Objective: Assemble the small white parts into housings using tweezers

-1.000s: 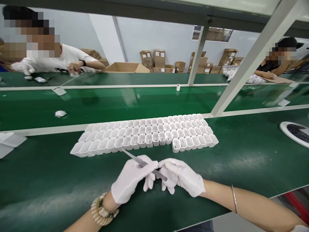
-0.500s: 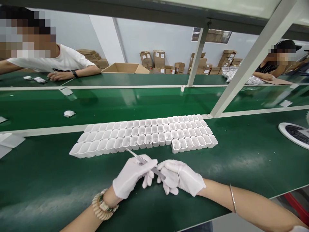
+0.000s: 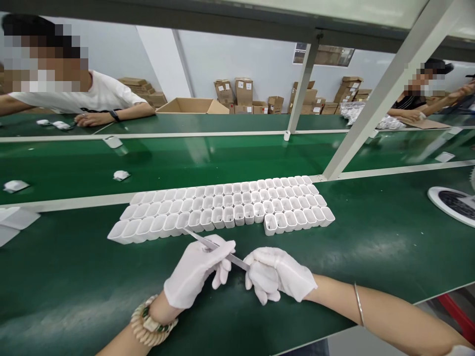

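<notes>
My left hand [image 3: 202,267], in a white glove, is closed around metal tweezers [image 3: 237,261]. Their pointed end slants up to the left toward the front row of white cups [image 3: 172,225], and the broad end reaches my right hand [image 3: 284,274]. That hand, gloved too, has its fingers curled around a small white rounded piece [image 3: 265,278], partly hidden by the glove; its exact kind I cannot make out. Just beyond both hands, open-topped white cups stand packed in several rows on the green table [image 3: 352,257]. Small dark marks show inside some front cups.
Behind the cups runs a green conveyor belt [image 3: 208,155] bearing a few white pieces [image 3: 121,175]. A slanted white post [image 3: 371,109] rises at the right. White boxes [image 3: 17,222] lie at the left edge, a white-rimmed round object [image 3: 452,205] at the right. Two co-workers sit across.
My left hand has shifted slightly left and down with the tweezers, whose broad end now sits at the edge of my right hand's piece. White pieces on the belt have moved right.
</notes>
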A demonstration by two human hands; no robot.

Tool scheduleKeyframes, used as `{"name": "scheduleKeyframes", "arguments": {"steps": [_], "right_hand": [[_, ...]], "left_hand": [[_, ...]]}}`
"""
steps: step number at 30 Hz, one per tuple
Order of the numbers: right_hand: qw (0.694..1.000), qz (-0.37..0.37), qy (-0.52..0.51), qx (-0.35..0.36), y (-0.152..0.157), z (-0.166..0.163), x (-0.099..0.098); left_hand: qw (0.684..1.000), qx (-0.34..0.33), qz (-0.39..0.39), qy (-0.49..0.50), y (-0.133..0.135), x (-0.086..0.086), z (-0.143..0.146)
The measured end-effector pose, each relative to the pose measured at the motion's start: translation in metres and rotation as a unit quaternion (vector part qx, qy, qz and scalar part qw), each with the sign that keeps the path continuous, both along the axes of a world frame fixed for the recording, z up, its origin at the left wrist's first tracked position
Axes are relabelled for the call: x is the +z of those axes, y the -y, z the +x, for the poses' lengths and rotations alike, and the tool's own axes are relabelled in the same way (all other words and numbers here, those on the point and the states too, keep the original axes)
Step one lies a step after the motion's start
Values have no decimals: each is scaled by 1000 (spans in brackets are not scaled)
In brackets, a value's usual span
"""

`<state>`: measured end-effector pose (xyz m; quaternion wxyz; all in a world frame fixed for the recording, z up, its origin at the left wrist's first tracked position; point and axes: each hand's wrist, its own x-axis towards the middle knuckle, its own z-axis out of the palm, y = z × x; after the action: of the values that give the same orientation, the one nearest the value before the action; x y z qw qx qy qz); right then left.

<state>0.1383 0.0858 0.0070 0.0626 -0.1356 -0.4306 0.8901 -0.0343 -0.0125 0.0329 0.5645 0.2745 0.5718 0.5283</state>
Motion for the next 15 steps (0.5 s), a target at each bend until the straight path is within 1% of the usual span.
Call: {"name": "scheduleKeyframes", "arguments": {"steps": [3,5,7,11,13,15], "right_hand": [[1000,-6,-14,13,0,0,-5],[1000,-14,-11,15,-1,-1,-8],[1000,-20,0,5,-1,-1,-8],[1000,1,-5,-3,1,-1,-3],[1000,13,-18,2,2,-1,-3],[999,20,-26,5,3,-1,-5]], "left_hand": [[999,-52,11,11,1,1,7],[997,-74,8,0,2,1,9],[998,-64,3,-23,2,1,7],[999,-6,10,-38,3,3,1],[1000,-17,17,-20,4,3,4],[999,-49,16,-12,2,2,6]]}}
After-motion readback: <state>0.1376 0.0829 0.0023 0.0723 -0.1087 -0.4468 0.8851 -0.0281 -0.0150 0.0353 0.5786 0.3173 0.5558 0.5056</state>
